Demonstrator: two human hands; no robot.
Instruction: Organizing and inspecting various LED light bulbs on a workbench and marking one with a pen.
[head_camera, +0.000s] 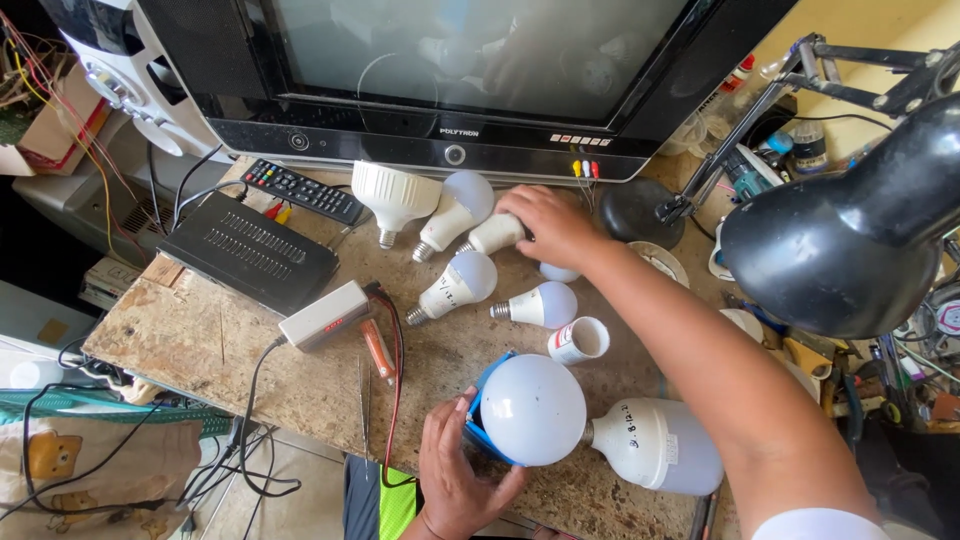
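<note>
Taking the TV (460, 70) as the landmark: at its lower left corner lies a black remote (303, 190), and below that a flat black box (248, 250) with a small grey box (325, 314) at its near edge. In front of the TV's middle, white bulbs (455, 285) lie scattered on the chipboard bench (190, 340). Nearest the person, well below the TV, the left hand (455, 475) cups a big round white bulb (533, 410) — fingers curled around what looks like a blue holder (478, 400), though it is mostly hidden. Just beside it lies a large bulb (655, 445) with handwritten marks. The right hand (550, 225), just under the TV's front edge, closes over a small bulb (495, 235). Right of the TV hangs a black lamp (835, 250).
</note>
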